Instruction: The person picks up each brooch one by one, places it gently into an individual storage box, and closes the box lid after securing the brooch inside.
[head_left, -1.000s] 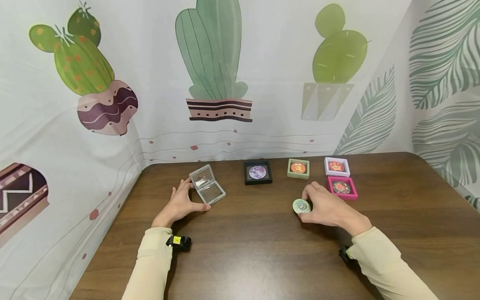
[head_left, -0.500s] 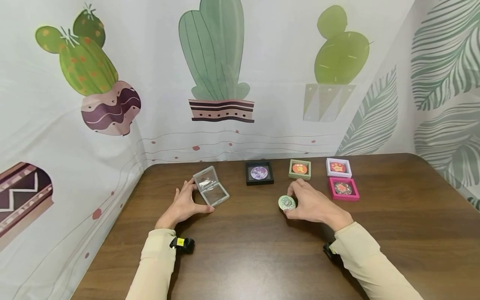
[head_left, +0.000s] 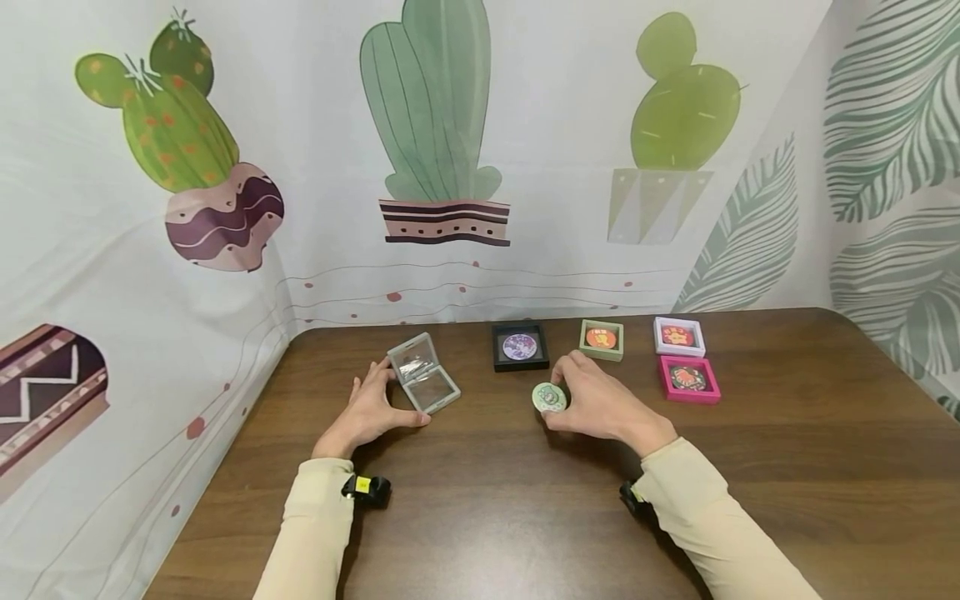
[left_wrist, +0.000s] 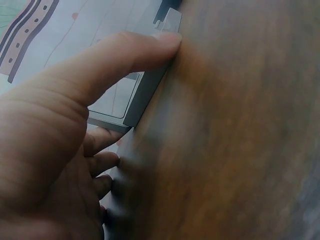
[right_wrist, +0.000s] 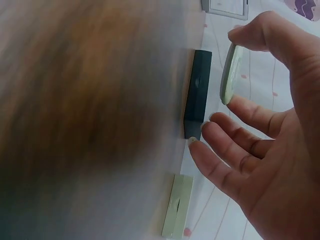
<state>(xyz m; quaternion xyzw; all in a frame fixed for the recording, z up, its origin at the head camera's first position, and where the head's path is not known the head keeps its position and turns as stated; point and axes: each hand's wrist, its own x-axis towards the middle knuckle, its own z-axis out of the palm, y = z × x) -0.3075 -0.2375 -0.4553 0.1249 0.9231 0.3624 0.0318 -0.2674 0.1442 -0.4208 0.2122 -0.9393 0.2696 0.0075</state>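
In the head view my left hand (head_left: 366, 415) holds a grey hinged display case (head_left: 426, 375) that lies opened out on the table, clear film in both halves. The left wrist view has the thumb against one edge of the case (left_wrist: 146, 95), with a finger at its other side. My right hand (head_left: 603, 402) pinches a round pale green badge (head_left: 549, 397) by its rim, between thumb and index finger. The right wrist view shows this badge (right_wrist: 230, 75) edge-on, raised off the table, the other fingers spread below it.
Beyond the hands stand a black case (head_left: 520, 364) with a purple disc and a green case (head_left: 602, 354) with an orange one. Farther right sit a lilac case (head_left: 679, 350) and a pink case (head_left: 691, 396). A patterned cloth (head_left: 555, 167) hangs behind the wooden table (head_left: 480, 500).
My right hand has carried the badge leftward, from near the pink case to in front of the black one. The left hand stays at the grey case; the head view shifted slightly.
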